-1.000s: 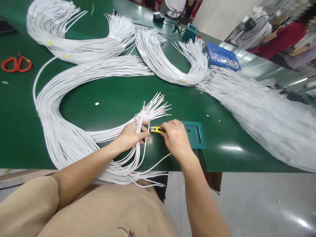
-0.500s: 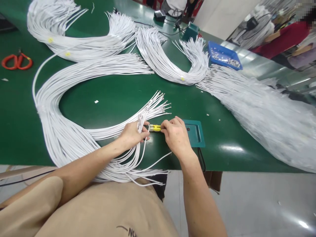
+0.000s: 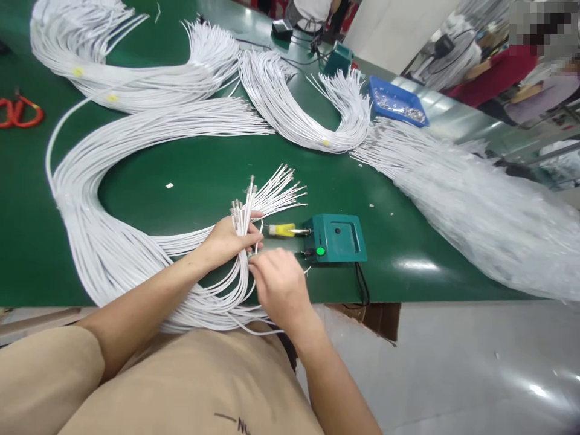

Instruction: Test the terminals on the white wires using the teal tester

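Note:
My left hand is closed around a bunch of white cables whose metal-tipped ends point up past the fingers. My right hand pinches what looks like one white cable end, close beside the left fingers. A yellow-sleeved connector sticks out from the left side of a teal tester box, just beyond my right hand. On that box a round green light shows. More of the cables hang in loops below my left hand, over the table edge.
Large bundles of white cables lie across the green table. Orange-handled scissors are at far left. A blue tray of small metal parts and a plastic-covered bundle lie to the right. Other people sit beyond the table.
My right hand has left the yellow connector and moved left and down to beside my left hand. The tester box and its green light are now uncovered. The view has shifted slightly.

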Motion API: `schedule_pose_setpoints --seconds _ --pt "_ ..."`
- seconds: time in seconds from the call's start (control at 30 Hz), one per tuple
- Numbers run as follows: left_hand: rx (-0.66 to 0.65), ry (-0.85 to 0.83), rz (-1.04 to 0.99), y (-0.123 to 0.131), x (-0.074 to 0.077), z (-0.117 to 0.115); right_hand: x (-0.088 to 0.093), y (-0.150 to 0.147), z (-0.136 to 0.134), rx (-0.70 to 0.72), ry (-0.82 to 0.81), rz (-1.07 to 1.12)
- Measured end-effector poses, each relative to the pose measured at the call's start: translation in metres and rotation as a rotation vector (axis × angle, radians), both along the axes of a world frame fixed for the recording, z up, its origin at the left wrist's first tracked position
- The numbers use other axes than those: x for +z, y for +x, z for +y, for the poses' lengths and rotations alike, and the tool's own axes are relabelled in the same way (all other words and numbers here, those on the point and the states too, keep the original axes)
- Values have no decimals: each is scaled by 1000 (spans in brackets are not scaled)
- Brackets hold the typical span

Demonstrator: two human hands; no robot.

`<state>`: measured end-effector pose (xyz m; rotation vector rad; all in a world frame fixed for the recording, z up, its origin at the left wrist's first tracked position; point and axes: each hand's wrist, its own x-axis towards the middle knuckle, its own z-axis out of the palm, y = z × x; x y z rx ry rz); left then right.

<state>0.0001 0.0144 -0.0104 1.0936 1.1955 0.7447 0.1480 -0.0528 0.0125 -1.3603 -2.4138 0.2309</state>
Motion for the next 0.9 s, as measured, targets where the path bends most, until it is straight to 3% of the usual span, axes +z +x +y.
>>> schedule_pose_setpoints --seconds 0.1,0.23,0.43,0.5,0.63,0.73,0.9 --pt "-7 3 -82 -2 5 -3 -10 -10 -8 36 31 -78" --pt "5 2 -139 -3 6 -8 -14 -16 -21 -34 15 -159" --pt "-5 97 -29 -9 10 -13 6 -5 -27 -217 -308 -226" --pt "-10 146 21 -10 13 -14 20 0 -14 -307 -344 -53" --pt "-76 184 16 -7 19 -20 39 1 23 -445 -247 475" --pt "-83 139 -17 -3 22 -26 36 -3 40 -418 -307 675" --pt "109 82 -218 -3 24 -27 19 -6 41 -436 -505 895"
